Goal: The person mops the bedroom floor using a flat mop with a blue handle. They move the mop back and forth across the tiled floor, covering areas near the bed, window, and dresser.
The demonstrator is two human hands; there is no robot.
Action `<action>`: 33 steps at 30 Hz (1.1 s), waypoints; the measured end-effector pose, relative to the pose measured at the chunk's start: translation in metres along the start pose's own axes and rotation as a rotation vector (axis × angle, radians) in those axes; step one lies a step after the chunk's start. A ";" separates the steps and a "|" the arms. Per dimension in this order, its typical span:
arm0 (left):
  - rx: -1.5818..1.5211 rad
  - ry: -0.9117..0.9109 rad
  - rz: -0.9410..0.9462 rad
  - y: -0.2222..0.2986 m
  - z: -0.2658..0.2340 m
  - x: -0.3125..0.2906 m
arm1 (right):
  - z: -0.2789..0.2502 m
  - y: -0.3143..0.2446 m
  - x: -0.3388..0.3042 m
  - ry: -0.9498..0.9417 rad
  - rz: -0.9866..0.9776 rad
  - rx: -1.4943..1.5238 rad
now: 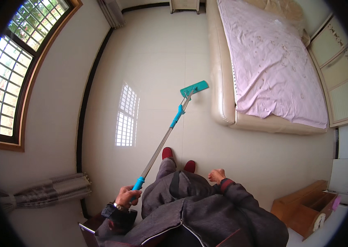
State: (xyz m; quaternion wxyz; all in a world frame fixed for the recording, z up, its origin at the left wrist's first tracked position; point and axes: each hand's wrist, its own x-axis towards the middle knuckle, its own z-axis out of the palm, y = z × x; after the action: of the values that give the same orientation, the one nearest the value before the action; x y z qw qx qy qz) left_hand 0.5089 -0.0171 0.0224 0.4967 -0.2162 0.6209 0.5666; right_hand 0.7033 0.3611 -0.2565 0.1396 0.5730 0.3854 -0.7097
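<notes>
My left hand [126, 196] is wrapped round the blue grip at the top of a flat mop [157, 151]. From there its metal pole slants up and to the right, away from me. The teal mop head [194, 89] rests on the pale tiled floor [161, 53], close to the bed's left side but apart from it. My right hand [216, 175] hangs at my side near my hip with its fingers curled in, and nothing shows in it.
A bed [222, 94] with a cream padded frame and a pink sheet [273, 70] stands at right. Windows [7, 82] and a tied curtain [50, 191] line the left wall. A brown wooden cabinet [293, 206] sits at lower right, a small cabinet [184, 5] at the far end.
</notes>
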 end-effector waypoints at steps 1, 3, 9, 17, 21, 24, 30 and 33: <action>0.021 0.015 0.022 0.004 0.006 0.005 | 0.002 -0.003 0.001 -0.027 -0.005 0.027; 0.080 -0.017 0.054 0.015 0.019 0.018 | 0.007 -0.010 0.002 0.040 -0.044 -0.013; 0.134 -0.028 0.067 0.064 0.038 0.090 | 0.034 -0.043 0.006 -0.059 -0.111 -0.192; 0.079 -0.072 0.088 0.170 0.032 0.195 | 0.051 -0.115 0.038 -0.054 -0.027 0.064; 0.095 -0.107 0.028 0.241 0.004 0.204 | 0.060 -0.154 0.060 -0.198 -0.003 0.273; 0.203 -0.084 0.077 0.273 0.001 0.207 | 0.060 -0.176 0.083 -0.526 0.110 0.625; 0.119 -0.108 0.153 0.294 0.029 0.255 | 0.107 -0.211 0.106 -0.148 -0.109 0.144; 0.097 -0.127 0.158 0.309 0.053 0.297 | 0.124 -0.244 0.093 0.022 -0.229 -0.008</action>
State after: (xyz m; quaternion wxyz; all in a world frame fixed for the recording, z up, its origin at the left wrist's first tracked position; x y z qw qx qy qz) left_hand 0.1490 0.2009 -0.0754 0.4987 -0.1056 0.6300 0.5858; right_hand 0.4315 0.4583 -0.2415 0.0558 0.5326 0.4528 -0.7129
